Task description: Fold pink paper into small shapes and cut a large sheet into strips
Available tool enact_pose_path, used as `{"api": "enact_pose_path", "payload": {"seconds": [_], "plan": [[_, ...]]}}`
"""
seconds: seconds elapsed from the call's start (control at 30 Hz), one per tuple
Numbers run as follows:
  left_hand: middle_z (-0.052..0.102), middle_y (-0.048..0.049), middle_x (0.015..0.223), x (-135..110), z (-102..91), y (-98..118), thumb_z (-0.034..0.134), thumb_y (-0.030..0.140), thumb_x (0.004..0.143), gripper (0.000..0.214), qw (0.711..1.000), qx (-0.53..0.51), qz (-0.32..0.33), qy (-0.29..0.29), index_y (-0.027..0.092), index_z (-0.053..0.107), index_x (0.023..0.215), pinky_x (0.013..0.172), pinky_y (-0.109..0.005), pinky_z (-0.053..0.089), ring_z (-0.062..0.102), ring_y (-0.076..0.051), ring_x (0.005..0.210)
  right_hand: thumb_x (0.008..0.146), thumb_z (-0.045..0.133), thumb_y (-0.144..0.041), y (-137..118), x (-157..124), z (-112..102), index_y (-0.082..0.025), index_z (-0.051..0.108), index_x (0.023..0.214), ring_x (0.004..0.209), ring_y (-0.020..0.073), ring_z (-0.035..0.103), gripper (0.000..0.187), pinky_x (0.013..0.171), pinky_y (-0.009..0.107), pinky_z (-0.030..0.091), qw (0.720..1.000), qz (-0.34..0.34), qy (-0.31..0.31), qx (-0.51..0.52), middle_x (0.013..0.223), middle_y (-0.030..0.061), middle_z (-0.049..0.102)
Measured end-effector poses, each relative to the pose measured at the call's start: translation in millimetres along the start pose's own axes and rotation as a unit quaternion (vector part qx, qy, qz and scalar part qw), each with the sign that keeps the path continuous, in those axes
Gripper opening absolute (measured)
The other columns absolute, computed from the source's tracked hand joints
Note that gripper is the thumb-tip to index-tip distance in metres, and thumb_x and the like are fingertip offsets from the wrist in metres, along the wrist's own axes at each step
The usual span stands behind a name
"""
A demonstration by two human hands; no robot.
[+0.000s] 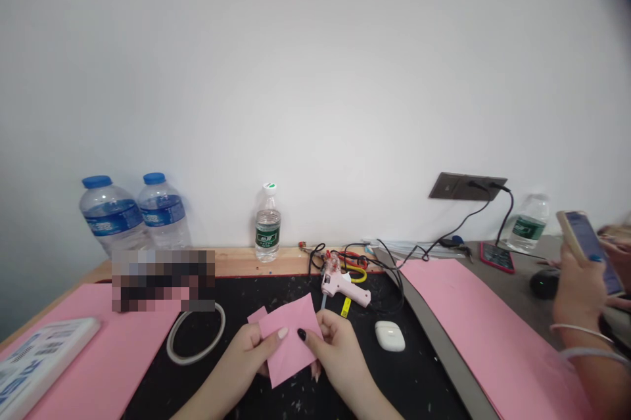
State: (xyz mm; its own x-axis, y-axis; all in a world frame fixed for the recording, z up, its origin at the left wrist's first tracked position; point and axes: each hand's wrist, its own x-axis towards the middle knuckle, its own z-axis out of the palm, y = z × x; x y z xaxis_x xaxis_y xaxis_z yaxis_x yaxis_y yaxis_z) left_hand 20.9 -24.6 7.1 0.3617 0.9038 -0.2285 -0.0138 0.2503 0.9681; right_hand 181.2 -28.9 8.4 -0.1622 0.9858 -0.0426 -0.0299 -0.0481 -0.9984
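Note:
Between both hands is a creased, folded piece of pink paper (292, 344), tilted up from the black mat (394, 380). My left hand (251, 351) pinches its left side, thumb on top and fingers hidden behind. On the opposite edge, my right hand (332, 344) is closed the same way, the thumb with a dark nail pressing the paper. A smaller pink flap (257, 315) pokes out at the upper left; I cannot tell if it belongs to the same sheet. Just beyond the right hand lies a pale pink glue gun (345, 287) with its cord.
A tape roll (170, 346) and pink sheets (148, 341) lie left, a white earbud case (390, 336) right. Water bottles (267, 226) stand along the wall. At far right, another person's hand (582, 288) holds a phone (574, 236). Scissors with yellow handles (359, 275) sit among cables.

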Motion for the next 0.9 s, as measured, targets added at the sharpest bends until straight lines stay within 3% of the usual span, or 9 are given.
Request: {"api": "enact_pose_path", "payload": {"seconds": [0.1,0.3,0.47,0.67,0.77,0.9], "plan": [[0.068,-0.0052,0.062,-2,3.5,2,0.059,0.048,0.072,0.040,0.996,-0.087,-0.023,-0.003,0.009,0.062,0.083,0.054,-0.026,0.048,0.063,-0.017,0.056,0.072,0.059,-0.042,0,-1,-2,-0.016,0.048,0.063,0.032,0.0065,0.038,0.029,0.032,0.017,0.030,0.998,-0.028,0.026,-0.042,0.043,-0.0072,0.043],[0.071,-0.0083,0.076,-7,2.9,5,0.055,0.047,0.076,0.039,0.978,-0.181,-0.100,-0.007,0.014,0.053,0.096,0.049,-0.022,0.050,0.069,-0.020,0.067,0.082,0.047,-0.022,0,-2,-10,-0.017,0.068,0.088,0.047,0.0120,0.051,0.022,0.045,0.021,0.041,0.976,-0.137,0.051,-0.160,0.066,0.0032,0.061],[0.071,-0.0071,0.084,-8,1.4,10,0.066,0.038,0.070,0.032,0.981,-0.157,-0.112,-0.035,0.014,0.060,0.091,0.054,-0.017,0.050,0.069,-0.017,0.071,0.078,0.048,-0.010,-7,-4,-10,-0.022,0.067,0.099,0.074,0.0179,0.061,0.031,0.067,0.025,0.047,0.961,-0.185,0.043,-0.202,0.089,0.0041,0.068],[0.070,-0.0042,0.076,-7,3.6,9,0.071,0.036,0.064,0.032,0.989,-0.087,-0.111,-0.044,0.014,0.064,0.087,0.052,-0.017,0.048,0.068,-0.017,0.067,0.074,0.049,-0.004,-11,-7,-7,-0.020,0.063,0.108,0.068,0.0173,0.062,0.040,0.061,0.024,0.048,0.969,-0.149,0.014,-0.196,0.084,0.0008,0.070],[0.071,-0.0051,0.079,-7,2.3,10,0.070,0.036,0.066,0.032,0.987,-0.106,-0.109,-0.044,0.015,0.064,0.089,0.055,-0.018,0.048,0.068,-0.017,0.070,0.078,0.045,-0.005,-9,-7,-8,-0.023,0.065,0.104,0.083,0.0191,0.064,0.038,0.075,0.028,0.049,0.964,-0.180,0.004,-0.197,0.098,0.0028,0.069],[0.072,-0.0100,0.082,-6,0.0,15,0.065,0.047,0.067,0.043,0.974,-0.181,-0.129,-0.033,0.013,0.061,0.093,0.055,-0.021,0.049,0.068,-0.019,0.070,0.080,0.043,-0.006,-10,-7,-10,-0.027,0.063,0.107,0.106,0.0196,0.056,0.039,0.093,0.034,0.042,0.947,-0.229,-0.026,-0.222,0.114,0.0035,0.061]]}}
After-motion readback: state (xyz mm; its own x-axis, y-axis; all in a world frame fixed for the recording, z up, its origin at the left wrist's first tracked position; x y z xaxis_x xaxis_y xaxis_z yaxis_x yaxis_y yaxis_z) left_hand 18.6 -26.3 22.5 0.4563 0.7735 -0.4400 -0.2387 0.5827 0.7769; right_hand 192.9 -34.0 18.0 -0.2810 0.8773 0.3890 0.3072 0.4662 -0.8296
